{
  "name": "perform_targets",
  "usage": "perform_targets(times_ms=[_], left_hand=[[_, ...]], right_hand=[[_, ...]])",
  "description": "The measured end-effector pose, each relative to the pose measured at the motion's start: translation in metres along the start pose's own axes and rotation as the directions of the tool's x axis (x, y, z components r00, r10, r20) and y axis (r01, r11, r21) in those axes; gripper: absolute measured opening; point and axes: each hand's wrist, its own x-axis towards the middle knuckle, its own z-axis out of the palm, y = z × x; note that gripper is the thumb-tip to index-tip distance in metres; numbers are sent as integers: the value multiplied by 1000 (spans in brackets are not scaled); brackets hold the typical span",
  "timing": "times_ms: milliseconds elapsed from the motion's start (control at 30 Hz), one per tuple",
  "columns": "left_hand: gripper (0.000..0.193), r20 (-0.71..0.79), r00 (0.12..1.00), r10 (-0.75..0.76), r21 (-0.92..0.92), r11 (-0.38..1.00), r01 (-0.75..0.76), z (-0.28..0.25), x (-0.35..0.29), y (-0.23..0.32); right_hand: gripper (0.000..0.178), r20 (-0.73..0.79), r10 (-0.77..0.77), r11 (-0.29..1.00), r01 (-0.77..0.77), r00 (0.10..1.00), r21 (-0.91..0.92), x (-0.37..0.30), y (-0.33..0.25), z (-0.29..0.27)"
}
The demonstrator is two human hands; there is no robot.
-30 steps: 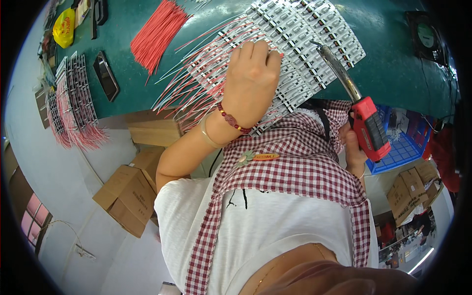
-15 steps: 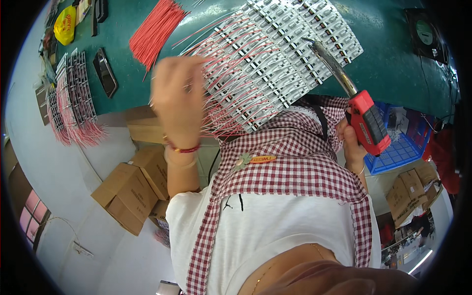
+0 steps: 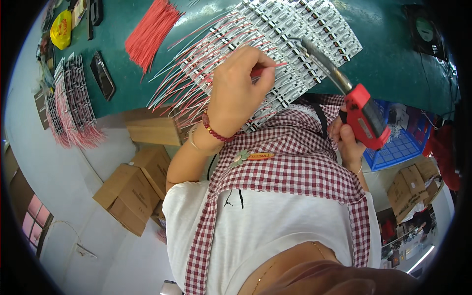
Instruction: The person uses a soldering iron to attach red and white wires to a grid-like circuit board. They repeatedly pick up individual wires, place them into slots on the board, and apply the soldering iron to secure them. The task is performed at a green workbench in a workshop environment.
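My left hand (image 3: 240,81) is closed in a pinch over a panel of small metal parts (image 3: 329,29) set in rows. Between its thumb and fingers is a red wire (image 3: 281,64), whose tip points right over the panel. Many red and white wires (image 3: 169,96) fan out from the panel's left side, partly hidden under that hand. My right hand (image 3: 348,142) grips a red and black soldering gun (image 3: 366,118). The gun's bent metal nozzle reaches up and left, its tip over the panel; contact there cannot be made out.
On the green table (image 3: 388,78) lie a bundle of red wires (image 3: 153,34), a phone (image 3: 103,76) and a yellow bag (image 3: 61,29). Wired strips (image 3: 73,98) hang over the left edge. A blue crate (image 3: 393,150) and cardboard boxes (image 3: 125,194) stand below table height.
My left hand has moved right, from the panel's left side to over its middle, with red wire now visible in its fingers. The soldering gun has shifted slightly left.
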Motion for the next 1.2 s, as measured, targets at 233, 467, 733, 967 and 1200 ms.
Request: perform_targets(times_ms=[233,467,733,967,1200], left_hand=[[2,291,954,-76,-245,958,151,11,-21,37],[8,338,941,-26,-322,936,142,28,-18,33],[11,200,973,113,-171,982,-79,28,-22,38],[8,105,955,279,-75,959,-272,28,-28,31],[5,98,941,325,-39,946,-323,20,-27,32]], right_hand=[[41,84,74,997,-74,994,-8,34,-46,55],[20,12,-65,992,66,998,-103,41,-23,47],[24,7,-191,970,190,981,-149,40,-26,53],[28,-8,-225,956,219,974,-192,38,-18,55],[29,9,-13,991,12,1000,132,39,-45,61]])
